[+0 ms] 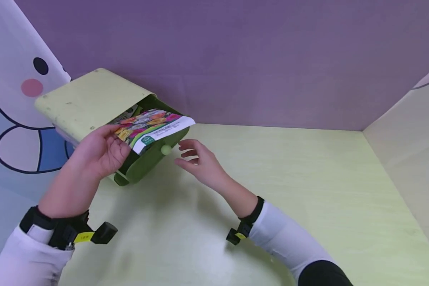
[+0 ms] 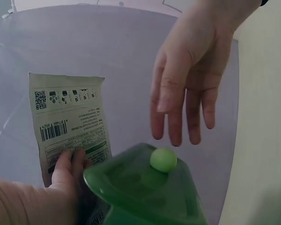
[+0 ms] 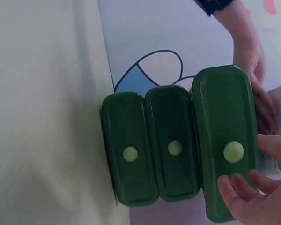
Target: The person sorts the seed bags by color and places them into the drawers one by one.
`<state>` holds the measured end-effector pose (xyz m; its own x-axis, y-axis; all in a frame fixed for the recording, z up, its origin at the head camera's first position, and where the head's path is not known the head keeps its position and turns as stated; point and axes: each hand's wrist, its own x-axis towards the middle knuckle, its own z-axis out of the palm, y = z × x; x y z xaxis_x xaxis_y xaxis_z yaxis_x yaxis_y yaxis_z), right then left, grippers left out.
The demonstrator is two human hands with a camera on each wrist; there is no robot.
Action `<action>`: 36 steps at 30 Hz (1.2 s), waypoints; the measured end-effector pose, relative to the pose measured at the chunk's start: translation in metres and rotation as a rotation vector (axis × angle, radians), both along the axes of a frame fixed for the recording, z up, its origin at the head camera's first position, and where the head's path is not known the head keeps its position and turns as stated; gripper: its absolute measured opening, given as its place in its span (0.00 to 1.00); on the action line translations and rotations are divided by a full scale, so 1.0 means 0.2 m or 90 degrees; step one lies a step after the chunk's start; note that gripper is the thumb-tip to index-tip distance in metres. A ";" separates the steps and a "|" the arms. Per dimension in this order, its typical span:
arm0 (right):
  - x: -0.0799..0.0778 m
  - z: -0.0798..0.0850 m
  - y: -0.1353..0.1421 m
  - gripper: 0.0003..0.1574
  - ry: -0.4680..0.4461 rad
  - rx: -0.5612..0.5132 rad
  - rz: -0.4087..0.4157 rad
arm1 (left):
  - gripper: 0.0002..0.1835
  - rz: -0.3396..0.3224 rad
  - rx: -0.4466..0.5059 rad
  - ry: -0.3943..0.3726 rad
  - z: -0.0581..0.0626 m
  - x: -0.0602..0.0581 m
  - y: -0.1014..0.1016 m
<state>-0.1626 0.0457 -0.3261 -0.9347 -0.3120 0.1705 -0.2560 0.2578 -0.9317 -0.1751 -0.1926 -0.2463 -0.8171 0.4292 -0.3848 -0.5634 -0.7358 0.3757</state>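
A cream cabinet (image 1: 93, 97) with green drawers stands at the back left; its top drawer (image 1: 143, 169) is pulled out. My left hand (image 1: 101, 155) grips the near edge of a flower-printed packet (image 1: 157, 126), thumb above and fingers beneath. The packet lies tilted over the open drawer, and its printed back with a barcode (image 2: 54, 130) shows in the left wrist view. Just right of the drawer's round pale-green knob (image 1: 166, 149) is my right hand (image 1: 203, 165), fingers loosely bent and holding nothing. Other items inside the drawer are mostly hidden by the packet.
Two lower green drawers (image 3: 126, 117) are closed in the right wrist view. The cabinet rests on a pale green tabletop (image 1: 289, 178). Behind it rises a purple wall (image 1: 236, 59), with a cartoon-printed panel (image 1: 14, 103) at the left.
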 end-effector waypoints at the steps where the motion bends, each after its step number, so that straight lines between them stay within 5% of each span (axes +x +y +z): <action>1: -0.01 0.01 -0.02 0.28 -0.002 -0.002 0.003 | 0.19 0.011 0.004 -0.016 0.00 -0.02 0.00; 11: -0.09 0.01 -0.10 0.29 -0.056 -0.044 -0.010 | 0.23 0.045 -0.028 -0.089 -0.06 -0.14 -0.02; 17: -0.10 0.02 -0.12 0.26 -0.072 -0.059 -0.030 | 0.20 0.051 -0.043 -0.119 -0.06 -0.17 -0.05; 21: -0.10 0.02 -0.13 0.23 -0.070 -0.048 -0.038 | 0.27 0.089 -0.052 -0.146 -0.05 -0.15 -0.03; 30: -0.10 0.01 -0.15 0.20 -0.073 -0.011 -0.057 | 0.33 0.163 -0.052 -0.107 -0.05 -0.13 0.03; 36: -0.11 -0.01 -0.15 0.19 -0.072 0.014 -0.056 | 0.31 0.175 -0.121 -0.036 -0.05 -0.11 0.06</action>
